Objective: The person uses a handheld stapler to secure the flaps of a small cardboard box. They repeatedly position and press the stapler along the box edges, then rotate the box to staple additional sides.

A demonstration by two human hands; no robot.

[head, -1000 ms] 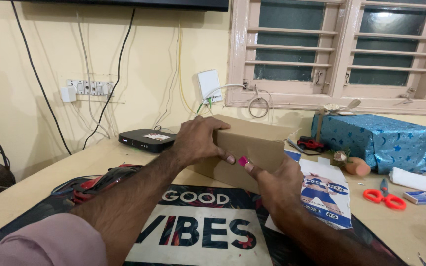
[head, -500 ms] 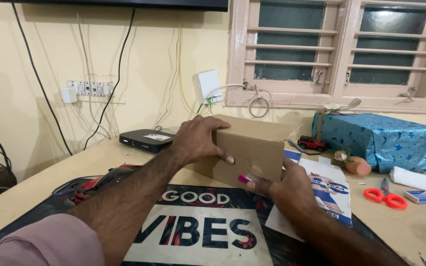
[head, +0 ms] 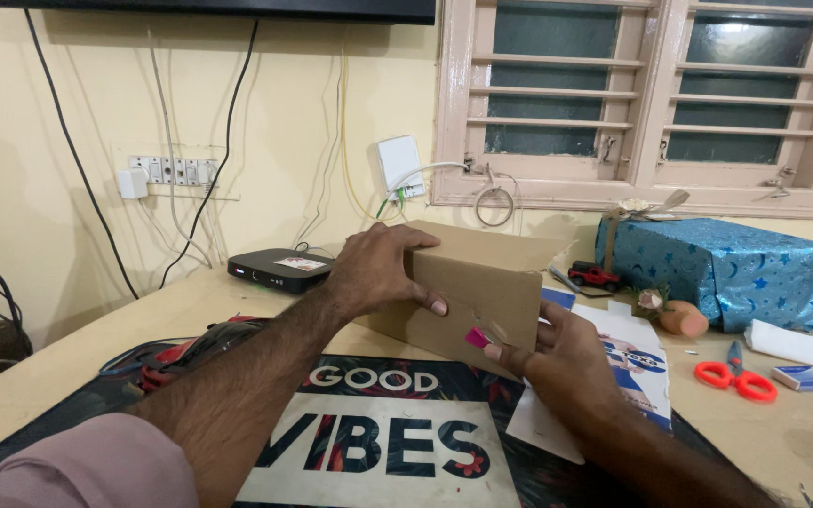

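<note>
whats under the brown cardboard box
The brown cardboard box rests partly on the dark printed mat, with a printed paper sheet at its right end. The left hand and right hand grip it, and the box hides what lies directly beneath.

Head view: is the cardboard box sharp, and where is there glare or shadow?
Head view: the cardboard box and left hand are sharp; glare shows on the upper window pane; soft shadow falls beside the box; the right hand is slightly soft.

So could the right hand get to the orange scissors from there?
Probably yes. The right hand is at the cardboard box, and the scissors lie on the open table to its right, with only flat printed paper between them.
</note>
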